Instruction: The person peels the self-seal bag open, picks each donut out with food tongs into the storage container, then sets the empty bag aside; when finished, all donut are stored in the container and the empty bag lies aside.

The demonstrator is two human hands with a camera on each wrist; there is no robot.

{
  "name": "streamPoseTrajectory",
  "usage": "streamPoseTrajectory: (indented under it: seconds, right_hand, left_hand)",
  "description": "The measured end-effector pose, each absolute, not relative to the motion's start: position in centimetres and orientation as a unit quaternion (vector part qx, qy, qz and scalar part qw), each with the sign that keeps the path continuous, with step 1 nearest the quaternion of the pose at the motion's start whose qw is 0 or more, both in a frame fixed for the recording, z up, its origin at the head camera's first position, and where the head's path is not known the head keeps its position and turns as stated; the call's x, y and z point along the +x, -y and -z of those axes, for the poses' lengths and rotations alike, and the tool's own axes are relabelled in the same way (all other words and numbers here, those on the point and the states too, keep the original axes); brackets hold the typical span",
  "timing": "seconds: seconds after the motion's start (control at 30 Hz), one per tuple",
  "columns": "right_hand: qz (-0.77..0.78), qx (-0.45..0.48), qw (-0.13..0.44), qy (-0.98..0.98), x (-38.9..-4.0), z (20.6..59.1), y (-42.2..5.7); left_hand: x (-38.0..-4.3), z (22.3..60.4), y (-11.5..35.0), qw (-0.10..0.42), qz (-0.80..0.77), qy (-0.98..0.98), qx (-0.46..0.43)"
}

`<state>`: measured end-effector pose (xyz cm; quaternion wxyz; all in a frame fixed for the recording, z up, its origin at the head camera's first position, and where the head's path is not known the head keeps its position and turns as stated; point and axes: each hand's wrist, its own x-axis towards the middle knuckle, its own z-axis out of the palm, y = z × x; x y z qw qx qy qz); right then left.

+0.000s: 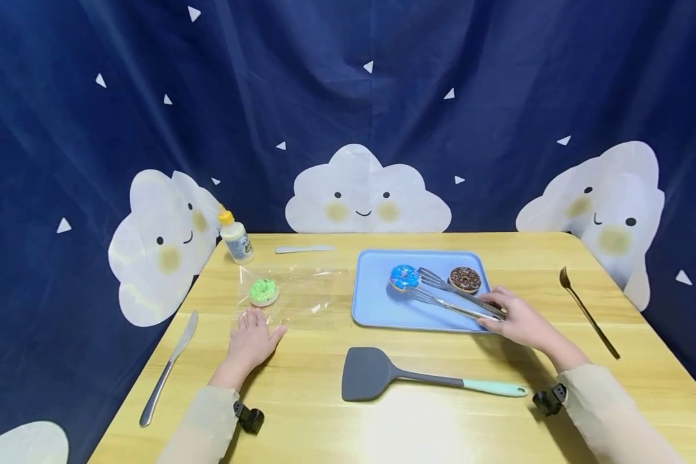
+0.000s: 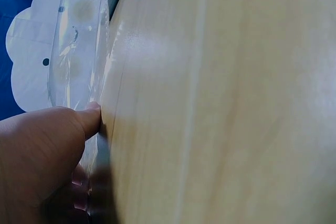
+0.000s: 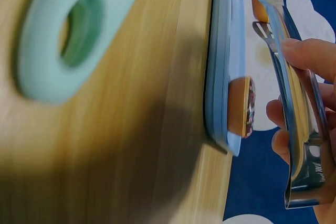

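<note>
My left hand lies with fingers spread on the near edge of a clear plastic bag, its fingertips just short of a green-iced doughnut. The doughnut overlaps the bag in the head view. In my right hand is a pair of metal tongs, gripped between thumb and fingers above a blue tray. The tongs' slotted ends spread apart and point left, right at a blue-iced doughnut on the tray. A chocolate doughnut with sprinkles sits beyond the tongs.
A grey spatula with a mint handle lies in front of the tray. Left are a table knife and a yellow-capped bottle. A pale knife lies behind the bag; a dark fork lies at right.
</note>
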<state>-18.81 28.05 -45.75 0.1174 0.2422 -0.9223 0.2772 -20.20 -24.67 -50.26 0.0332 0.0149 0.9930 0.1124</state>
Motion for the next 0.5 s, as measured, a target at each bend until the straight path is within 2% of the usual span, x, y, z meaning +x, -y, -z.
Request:
streamPoseTrajectory:
  seconds: [0.23,0.5]
  right_hand:
    - [-0.274,0.236,0.123,0.924,-18.3,45.8,-29.1]
    - [-0.259,0.221,0.107,0.934,-18.3,45.7,-29.3]
  left_hand:
    - [-20.8,49.6,24.6,0.021,-0.099,-0.995,0.022]
    - [-20.1,49.4,24.5,0.037,-0.097,-0.994,0.013]
